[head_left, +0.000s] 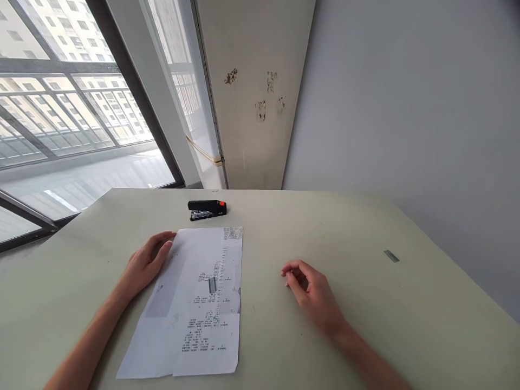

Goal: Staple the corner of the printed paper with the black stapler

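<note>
My left hand [148, 262] rests at the upper left edge of a printed sheet of paper [195, 352], thumb and fingers loosely bent and apart, holding nothing I can see. The print on the sheet appears upside down. On its middle lies a short grey strip of staples [212, 285]. Over the table to the right of the paper is my right hand [311, 292], its fingers curled in and the thumb close to the fingertips; no object shows in it. Beyond the paper's top edge sits a black stapler [207, 209] with an orange patch at its right end.
A second grey staple strip [391, 255] lies on the right side of the pale table [325, 227]. Behind the table stand a beige panel [255, 146] with peeled marks and a grey wall [406, 108]. Large windows [73, 108] are at left.
</note>
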`<state>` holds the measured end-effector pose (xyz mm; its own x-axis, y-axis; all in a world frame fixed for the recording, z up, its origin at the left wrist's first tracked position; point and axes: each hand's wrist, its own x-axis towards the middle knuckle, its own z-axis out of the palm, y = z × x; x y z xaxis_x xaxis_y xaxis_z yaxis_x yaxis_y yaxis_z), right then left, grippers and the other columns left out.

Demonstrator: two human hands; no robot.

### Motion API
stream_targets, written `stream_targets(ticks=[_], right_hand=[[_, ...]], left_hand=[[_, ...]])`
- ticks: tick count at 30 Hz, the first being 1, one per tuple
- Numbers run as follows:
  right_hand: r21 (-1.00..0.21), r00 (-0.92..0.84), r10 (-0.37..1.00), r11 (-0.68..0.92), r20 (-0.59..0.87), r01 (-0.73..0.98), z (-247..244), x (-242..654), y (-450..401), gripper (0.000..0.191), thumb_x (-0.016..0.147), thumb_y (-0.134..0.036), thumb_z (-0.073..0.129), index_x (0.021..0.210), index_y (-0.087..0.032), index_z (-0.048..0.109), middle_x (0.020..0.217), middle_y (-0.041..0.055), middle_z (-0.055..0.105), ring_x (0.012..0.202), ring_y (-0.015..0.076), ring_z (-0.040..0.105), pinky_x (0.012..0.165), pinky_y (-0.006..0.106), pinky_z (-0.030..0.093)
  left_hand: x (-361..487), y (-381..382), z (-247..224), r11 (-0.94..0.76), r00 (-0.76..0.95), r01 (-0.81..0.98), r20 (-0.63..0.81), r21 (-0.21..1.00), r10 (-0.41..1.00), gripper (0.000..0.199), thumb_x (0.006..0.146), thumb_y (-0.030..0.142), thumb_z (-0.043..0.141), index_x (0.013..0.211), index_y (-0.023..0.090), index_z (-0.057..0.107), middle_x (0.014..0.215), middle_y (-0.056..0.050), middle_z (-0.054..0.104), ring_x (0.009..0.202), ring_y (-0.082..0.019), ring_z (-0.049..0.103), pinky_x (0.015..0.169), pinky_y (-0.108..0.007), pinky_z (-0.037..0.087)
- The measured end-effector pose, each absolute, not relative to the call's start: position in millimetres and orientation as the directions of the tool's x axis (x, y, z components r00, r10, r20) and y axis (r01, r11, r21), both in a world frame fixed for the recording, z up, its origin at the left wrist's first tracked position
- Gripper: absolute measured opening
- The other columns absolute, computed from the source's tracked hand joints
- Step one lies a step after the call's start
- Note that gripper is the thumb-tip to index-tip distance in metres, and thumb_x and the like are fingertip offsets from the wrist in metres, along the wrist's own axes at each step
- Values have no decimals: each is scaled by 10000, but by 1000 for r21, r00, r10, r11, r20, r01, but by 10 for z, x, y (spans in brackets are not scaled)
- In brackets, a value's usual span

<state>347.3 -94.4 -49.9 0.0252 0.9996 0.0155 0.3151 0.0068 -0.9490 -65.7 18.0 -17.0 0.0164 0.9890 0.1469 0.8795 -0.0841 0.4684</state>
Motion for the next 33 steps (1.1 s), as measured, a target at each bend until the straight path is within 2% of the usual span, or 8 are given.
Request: stream_targets(ticks=[7,17,20,26,33], right_hand=[[-943,31,999,9,21,332,-538,3480,-945,237,1028,-390,514,994,-233,687,981,60,739,800,197,659,644,294,504],[-940,31,999,14,26,342,-472,3476,-965,260,1013,-430,527,982,-230,691,979,65,749,799,203,673,623,297,510],[-940,30,998,35,49,339,-467,3471,-966,291,1013,-461,528,984,-224,694,967,75,751,796,210,678,642,313,532],[-935,21,998,51,62,350,-481,3463,-970,302,1025,-464,512,978,-225,690,953,78,744,806,219,675,666,326,539],[-932,10,999,42,49,361,-499,3455,-983,309,1032,-475,506,977,-231,687,954,75,738,812,221,672,659,325,536]], left_hand=[[-630,188,-177,-100,37,883,145,458,989,569,982,688,393,1326,299,625,1312,-30,737,927,-242,718,905,-378,557],[-615,158,-163,-126,58,869,153,479,986,547,990,662,415,1321,280,625,1287,-50,741,1020,-269,700,1033,-433,522],[-612,157,-163,-117,53,868,143,483,988,550,985,667,420,1325,284,618,1278,-51,740,1008,-270,698,1021,-432,523],[-627,157,-170,-121,70,882,128,455,989,594,980,700,410,1362,285,595,1246,-52,744,828,-233,693,911,-401,551],[-664,154,-203,-126,77,878,125,461,989,593,988,697,408,1381,286,575,1357,-65,701,1045,-279,697,1032,-435,511]])
